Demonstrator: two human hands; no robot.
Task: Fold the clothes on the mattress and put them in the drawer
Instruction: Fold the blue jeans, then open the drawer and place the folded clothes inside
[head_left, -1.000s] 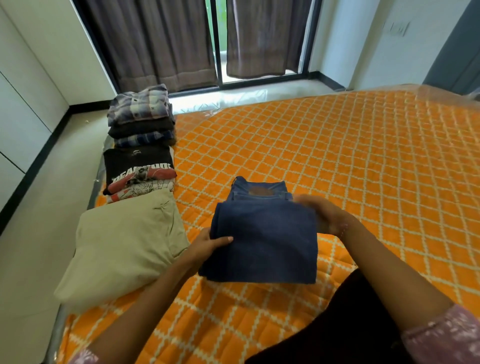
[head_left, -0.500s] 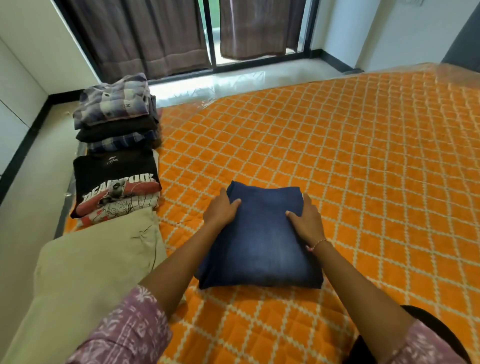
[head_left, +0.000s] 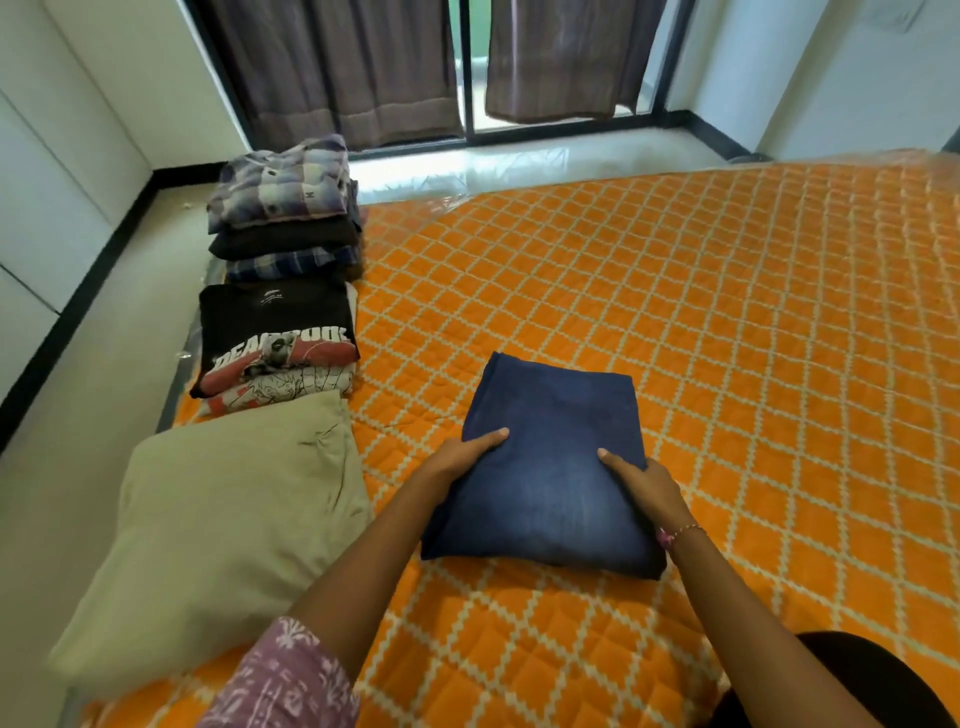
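The folded blue jeans (head_left: 550, 467) lie just below the middle of the frame on the orange quilted mattress (head_left: 727, 338), a flat denim rectangle with its rounded fold edge toward the bottom of the frame. The left hand (head_left: 462, 457) grips the jeans at their left edge, thumb laid on top of the denim and pointing toward the centre, the other fingers tucked out of sight under the side. The right hand (head_left: 644, 483) holds the opposite, right edge in the same way, thumb on top and fingers wrapped round the side; a thin bracelet (head_left: 683, 532) circles that wrist. So the bundle sits between the two hands, clasped at both flanks near its lower half, its far corners free. Whether it is lifted off the mattress or resting on it cannot be told. To the left, near the mattress edge, lies a folded beige garment (head_left: 223, 525). Above it in the frame is a stack of folded printed T-shirts (head_left: 278, 348), the black top one bearing white lettering, and further up the left side a stack of folded plaid shirts (head_left: 285, 208). A purple patterned sleeve (head_left: 285, 680) shows at the bottom of the frame. Brown curtains (head_left: 337, 67) hang before a glass door at the top.
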